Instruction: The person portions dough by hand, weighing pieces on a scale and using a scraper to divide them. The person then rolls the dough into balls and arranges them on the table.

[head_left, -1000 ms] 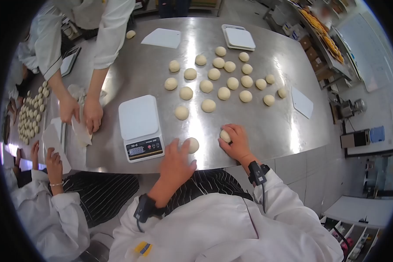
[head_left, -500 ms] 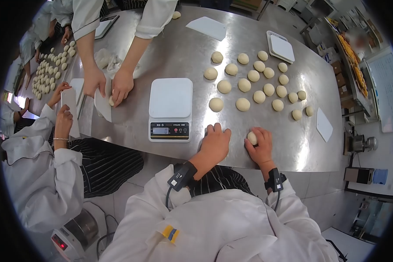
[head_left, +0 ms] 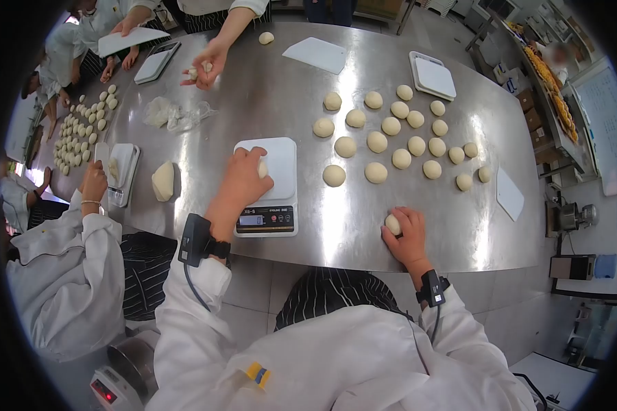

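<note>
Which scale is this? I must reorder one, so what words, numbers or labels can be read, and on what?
"XS-5", or close to it: front panel of the scale by the left hand.
Brand word and display digits beside it: too blurred to read.
Whiteboard at far right: too blurred to read.

The counter point(head_left: 363, 226) is glossy brushed steel, the scale point(head_left: 281, 171) smooth white plastic, and the dough balls point(head_left: 376, 172) look matt and smooth.

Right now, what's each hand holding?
Left hand: closed on a dough piece over the scale.
Right hand: closed over a dough ball on the table.
</note>
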`<action>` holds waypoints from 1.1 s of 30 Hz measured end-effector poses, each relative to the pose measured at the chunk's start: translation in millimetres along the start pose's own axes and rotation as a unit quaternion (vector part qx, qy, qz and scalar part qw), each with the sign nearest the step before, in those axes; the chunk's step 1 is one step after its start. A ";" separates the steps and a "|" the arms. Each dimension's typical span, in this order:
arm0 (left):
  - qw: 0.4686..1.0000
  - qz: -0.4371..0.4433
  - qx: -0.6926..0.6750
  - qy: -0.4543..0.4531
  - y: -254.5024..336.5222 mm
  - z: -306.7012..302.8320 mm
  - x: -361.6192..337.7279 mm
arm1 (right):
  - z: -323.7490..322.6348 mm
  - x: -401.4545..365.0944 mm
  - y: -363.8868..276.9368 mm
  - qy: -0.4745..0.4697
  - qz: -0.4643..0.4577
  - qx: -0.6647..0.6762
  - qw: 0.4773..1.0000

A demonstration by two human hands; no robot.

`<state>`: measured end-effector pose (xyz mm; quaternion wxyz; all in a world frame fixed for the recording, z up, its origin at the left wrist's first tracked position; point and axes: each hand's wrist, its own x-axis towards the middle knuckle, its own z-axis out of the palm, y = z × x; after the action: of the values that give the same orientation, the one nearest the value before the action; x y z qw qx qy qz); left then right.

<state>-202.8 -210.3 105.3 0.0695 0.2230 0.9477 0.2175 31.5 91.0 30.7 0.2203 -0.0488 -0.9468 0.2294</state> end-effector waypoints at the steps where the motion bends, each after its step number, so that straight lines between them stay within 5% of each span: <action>1: 1.000 0.002 0.002 0.001 -0.9 -0.7 -2.3 | 0.3 -0.5 0.0 0.002 0.001 0.001 1.000; 6: 0.994 -0.010 -0.024 0.102 -10.2 -22.6 -47.3 | 1.8 -1.7 1.5 0.001 0.007 0.002 1.000; 13: 0.990 -0.066 0.002 0.128 -51.4 -32.5 -77.4 | 0.6 0.7 -0.1 -0.004 0.003 -0.006 1.000; 20: 0.988 -0.024 -0.005 0.153 -57.1 -24.6 -67.3 | -0.5 2.3 -1.1 -0.010 0.001 -0.013 1.000; 27: 0.994 0.039 -0.035 0.091 -39.7 4.4 -34.6 | 5.3 -4.6 -0.6 -0.027 0.040 0.015 0.999; 33: 1.000 -0.007 0.012 0.003 -10.9 14.3 -1.2 | 8.3 -4.5 1.4 0.009 0.008 0.012 1.000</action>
<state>-202.8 -214.2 87.7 0.0652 0.2167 0.9520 0.2059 31.8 87.9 21.6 0.2278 -0.0560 -0.9414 0.2424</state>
